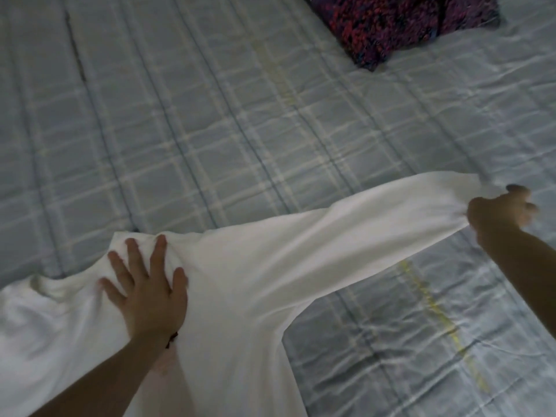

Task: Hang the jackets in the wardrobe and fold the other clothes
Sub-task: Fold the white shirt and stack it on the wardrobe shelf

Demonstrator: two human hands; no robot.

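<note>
A white long-sleeved top (240, 296) lies spread on the bed, its body at the lower left. My left hand (147, 287) rests flat on it near the collar, fingers apart, pressing the cloth down. One sleeve (361, 224) stretches out to the right, lifted slightly off the bed. My right hand (502, 212) is closed around the cuff end of that sleeve and holds it taut. The other sleeve is out of sight at the left edge.
The bed is covered with a pale blue checked quilt (210, 130). A dark red and purple knitted garment (400, 25) lies at the top right. Bare quilt lies between it and the white top.
</note>
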